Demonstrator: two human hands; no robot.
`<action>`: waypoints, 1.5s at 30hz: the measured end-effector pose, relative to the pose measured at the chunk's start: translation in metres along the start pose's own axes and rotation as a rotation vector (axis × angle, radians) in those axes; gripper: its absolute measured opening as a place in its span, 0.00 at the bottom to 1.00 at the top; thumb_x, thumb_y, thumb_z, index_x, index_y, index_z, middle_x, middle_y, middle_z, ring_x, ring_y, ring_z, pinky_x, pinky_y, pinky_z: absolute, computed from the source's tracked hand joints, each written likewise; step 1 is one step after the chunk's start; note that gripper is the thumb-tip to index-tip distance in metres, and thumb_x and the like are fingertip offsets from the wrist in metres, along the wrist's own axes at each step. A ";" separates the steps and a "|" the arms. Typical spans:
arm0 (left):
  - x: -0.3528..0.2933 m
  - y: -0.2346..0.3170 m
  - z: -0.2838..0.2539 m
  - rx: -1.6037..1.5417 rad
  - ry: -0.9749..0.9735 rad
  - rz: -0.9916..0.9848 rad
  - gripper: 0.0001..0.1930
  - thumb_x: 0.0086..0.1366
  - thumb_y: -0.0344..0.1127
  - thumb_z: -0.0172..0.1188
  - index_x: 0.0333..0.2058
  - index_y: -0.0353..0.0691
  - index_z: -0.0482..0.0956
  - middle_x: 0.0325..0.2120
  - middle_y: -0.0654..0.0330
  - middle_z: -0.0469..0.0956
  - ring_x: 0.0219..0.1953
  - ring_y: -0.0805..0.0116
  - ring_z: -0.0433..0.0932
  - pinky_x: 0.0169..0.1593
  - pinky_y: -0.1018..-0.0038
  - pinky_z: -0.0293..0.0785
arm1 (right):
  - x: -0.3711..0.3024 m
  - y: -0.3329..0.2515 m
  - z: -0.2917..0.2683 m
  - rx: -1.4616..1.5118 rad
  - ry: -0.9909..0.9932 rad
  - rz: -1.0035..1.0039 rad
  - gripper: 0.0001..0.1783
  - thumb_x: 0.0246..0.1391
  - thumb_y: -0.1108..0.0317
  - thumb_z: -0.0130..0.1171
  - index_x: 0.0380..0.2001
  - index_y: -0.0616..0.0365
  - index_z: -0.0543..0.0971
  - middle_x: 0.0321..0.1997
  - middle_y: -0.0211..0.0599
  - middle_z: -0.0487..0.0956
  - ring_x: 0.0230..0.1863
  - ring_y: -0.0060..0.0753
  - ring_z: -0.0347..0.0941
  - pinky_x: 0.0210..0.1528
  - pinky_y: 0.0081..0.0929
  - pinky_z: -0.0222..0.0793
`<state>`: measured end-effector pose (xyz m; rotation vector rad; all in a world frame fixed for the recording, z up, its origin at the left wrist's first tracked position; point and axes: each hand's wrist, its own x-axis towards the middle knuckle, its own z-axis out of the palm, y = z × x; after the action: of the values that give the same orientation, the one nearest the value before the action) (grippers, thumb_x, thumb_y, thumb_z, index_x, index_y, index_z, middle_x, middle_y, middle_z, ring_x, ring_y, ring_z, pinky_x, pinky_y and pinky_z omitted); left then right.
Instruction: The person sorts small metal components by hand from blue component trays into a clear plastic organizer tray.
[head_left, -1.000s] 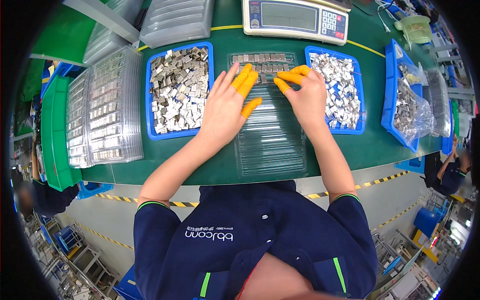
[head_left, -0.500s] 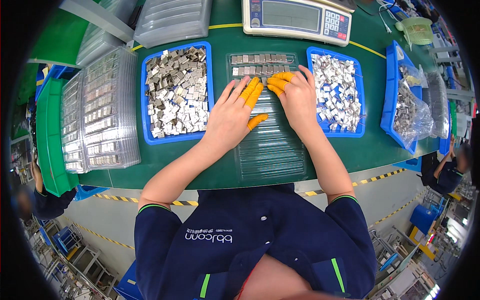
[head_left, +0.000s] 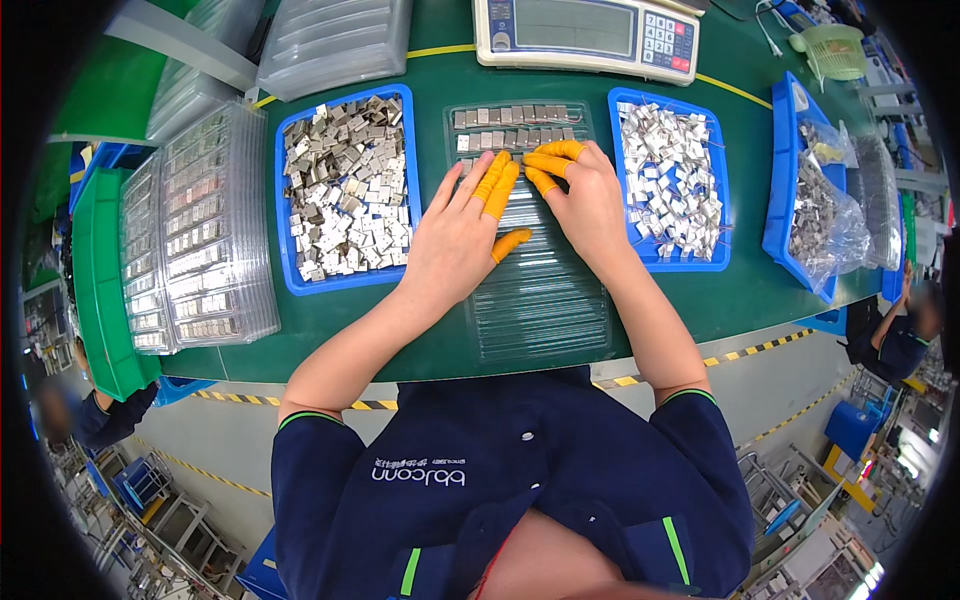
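Observation:
A clear ribbed plastic tray (head_left: 540, 325) lies lengthwise before me on the bench. Two rows of small silver metal pieces (head_left: 517, 138) fill its far end, and a third row is partly hidden under my fingers. My left hand (head_left: 450, 240) lies over the tray's left side, fingers stretched toward that third row and thumb apart. Opposite it, my right hand (head_left: 588, 205) has its thumb and fingers drawn together at the same row; what is between them is too small to make out. Yellow finger cots cover several fingertips of both hands.
Blue bins of loose metal pieces (head_left: 350, 185) and white-silver pieces with wires (head_left: 675, 180) flank the tray. Stacked filled trays (head_left: 215, 240) stand left beside a green bin (head_left: 105, 290). A scale (head_left: 585, 35) sits behind. Another blue bin (head_left: 780, 200) tilts at right. Other people are at both sides.
My right hand has shifted slightly left and its fingers are closer to the left hand's fingertips. The left hand stays nearly in place; the whole view has moved a little.

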<state>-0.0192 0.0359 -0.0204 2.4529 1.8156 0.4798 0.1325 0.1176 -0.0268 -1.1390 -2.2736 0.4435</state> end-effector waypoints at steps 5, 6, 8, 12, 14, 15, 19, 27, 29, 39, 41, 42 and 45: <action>0.000 0.001 -0.004 0.015 0.088 -0.103 0.25 0.59 0.42 0.53 0.49 0.27 0.66 0.49 0.49 0.67 0.61 0.57 0.55 0.62 0.59 0.48 | 0.000 0.000 0.002 0.087 0.027 0.004 0.11 0.38 0.73 0.61 0.30 0.58 0.81 0.32 0.37 0.77 0.37 0.40 0.69 0.44 0.31 0.65; -0.001 0.000 -0.005 0.016 0.088 -0.101 0.25 0.59 0.42 0.53 0.49 0.27 0.66 0.49 0.49 0.67 0.61 0.57 0.55 0.62 0.59 0.48 | 0.000 0.000 0.001 0.086 0.028 0.004 0.11 0.38 0.73 0.61 0.30 0.58 0.81 0.32 0.37 0.77 0.37 0.40 0.69 0.44 0.31 0.65; -0.003 -0.002 -0.008 0.027 0.046 -0.127 0.23 0.59 0.34 0.53 0.51 0.30 0.63 0.52 0.50 0.65 0.61 0.57 0.56 0.62 0.60 0.48 | -0.001 -0.001 0.001 0.084 0.019 0.027 0.11 0.39 0.72 0.61 0.31 0.57 0.80 0.31 0.38 0.77 0.36 0.41 0.70 0.44 0.32 0.64; -0.005 -0.009 -0.023 -0.023 0.189 -0.229 0.19 0.59 0.31 0.51 0.50 0.34 0.66 0.49 0.47 0.67 0.58 0.55 0.59 0.61 0.60 0.51 | 0.001 0.000 -0.018 0.114 0.096 0.004 0.11 0.41 0.70 0.61 0.32 0.56 0.80 0.32 0.39 0.78 0.37 0.41 0.71 0.43 0.33 0.65; -0.015 -0.029 -0.031 -0.009 0.316 -0.297 0.16 0.58 0.30 0.52 0.46 0.38 0.70 0.46 0.51 0.69 0.52 0.54 0.65 0.56 0.61 0.57 | -0.002 0.012 -0.040 0.124 0.172 0.131 0.11 0.42 0.69 0.62 0.33 0.56 0.80 0.34 0.40 0.77 0.39 0.42 0.71 0.44 0.33 0.66; -0.021 -0.040 -0.035 -0.003 0.356 -0.333 0.15 0.56 0.31 0.54 0.44 0.39 0.73 0.44 0.53 0.71 0.49 0.55 0.66 0.54 0.62 0.59 | -0.006 0.021 -0.051 0.020 0.187 0.255 0.13 0.42 0.69 0.62 0.35 0.56 0.79 0.36 0.41 0.77 0.39 0.43 0.71 0.45 0.33 0.65; -0.045 -0.074 -0.047 0.158 0.382 -0.508 0.11 0.51 0.35 0.61 0.35 0.41 0.79 0.35 0.57 0.75 0.40 0.58 0.69 0.49 0.65 0.61 | -0.021 0.056 -0.075 -0.483 0.152 0.253 0.21 0.42 0.71 0.61 0.44 0.57 0.75 0.44 0.43 0.73 0.36 0.42 0.72 0.42 0.33 0.68; -0.030 -0.082 -0.043 0.055 0.269 -0.487 0.12 0.48 0.39 0.64 0.33 0.43 0.81 0.30 0.56 0.76 0.39 0.60 0.69 0.50 0.63 0.54 | -0.023 0.074 -0.075 -0.386 0.016 0.545 0.12 0.39 0.74 0.61 0.31 0.66 0.76 0.34 0.46 0.75 0.31 0.45 0.73 0.34 0.34 0.69; -0.026 -0.080 -0.040 0.030 0.242 -0.487 0.12 0.48 0.39 0.64 0.33 0.43 0.81 0.30 0.56 0.75 0.40 0.60 0.69 0.49 0.64 0.54 | -0.025 0.074 -0.076 -0.284 0.025 0.607 0.10 0.39 0.73 0.62 0.26 0.66 0.75 0.31 0.47 0.75 0.32 0.46 0.73 0.34 0.34 0.69; -0.023 -0.093 -0.035 0.000 0.183 -0.315 0.10 0.49 0.31 0.61 0.33 0.38 0.79 0.28 0.54 0.74 0.38 0.57 0.70 0.44 0.65 0.64 | -0.038 0.081 -0.074 -0.234 -0.009 0.488 0.08 0.41 0.74 0.60 0.23 0.68 0.73 0.31 0.48 0.75 0.30 0.48 0.71 0.32 0.36 0.67; -0.019 -0.093 -0.039 -0.036 0.157 -0.299 0.10 0.49 0.31 0.61 0.33 0.37 0.79 0.28 0.53 0.74 0.38 0.56 0.70 0.44 0.65 0.65 | -0.040 0.076 -0.076 -0.244 0.018 0.439 0.07 0.41 0.77 0.57 0.27 0.68 0.73 0.30 0.47 0.75 0.30 0.46 0.72 0.32 0.34 0.67; -0.018 -0.093 -0.040 -0.073 0.131 -0.280 0.11 0.49 0.31 0.61 0.33 0.36 0.78 0.28 0.53 0.73 0.38 0.55 0.70 0.44 0.65 0.66 | -0.042 0.074 -0.076 -0.255 0.047 0.392 0.09 0.41 0.80 0.55 0.30 0.69 0.74 0.30 0.47 0.75 0.30 0.45 0.72 0.32 0.33 0.67; -0.015 -0.084 -0.051 -0.205 0.121 -0.457 0.09 0.51 0.29 0.61 0.32 0.34 0.78 0.29 0.52 0.75 0.34 0.57 0.73 0.41 0.69 0.68 | -0.046 0.079 -0.076 -0.293 0.052 0.352 0.10 0.41 0.79 0.57 0.32 0.67 0.75 0.28 0.45 0.75 0.29 0.41 0.73 0.31 0.31 0.67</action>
<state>-0.1150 0.0405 0.0056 1.8350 2.1607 0.7397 0.2504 0.1302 -0.0219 -1.6902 -2.1437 0.2094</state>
